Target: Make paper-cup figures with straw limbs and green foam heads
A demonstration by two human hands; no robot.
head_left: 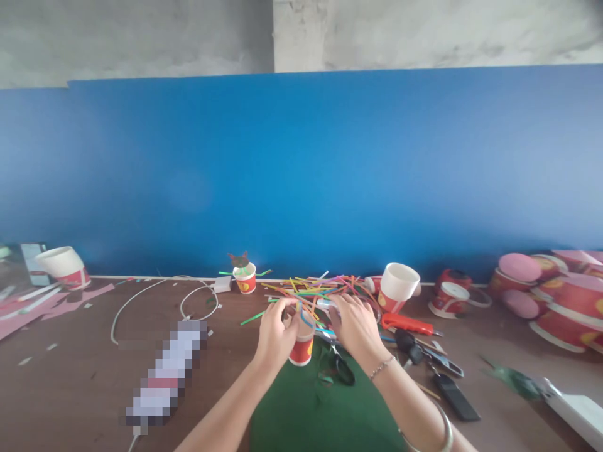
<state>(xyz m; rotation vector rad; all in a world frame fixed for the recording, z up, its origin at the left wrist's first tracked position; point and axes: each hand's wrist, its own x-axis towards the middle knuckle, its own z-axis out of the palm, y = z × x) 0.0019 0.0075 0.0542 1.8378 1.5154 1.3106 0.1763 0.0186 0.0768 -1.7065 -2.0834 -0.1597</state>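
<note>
A red paper cup with a pale rim stands near the back edge of a dark green sheet. My left hand is closed at the cup's upper left rim, its fingertips pinching a blue and yellow strip that bends into the cup. To the right, my right hand is closed on a small whitish object, too small to name. Colourful thin strips lie in a heap just behind both hands. Black-handled scissors rest on the green sheet between my forearms.
A decorated cup stands behind on the left. White cups, an orange-red tool, keys and many red cups lie rightward. A blurred power strip, white cable and pink paper lie left.
</note>
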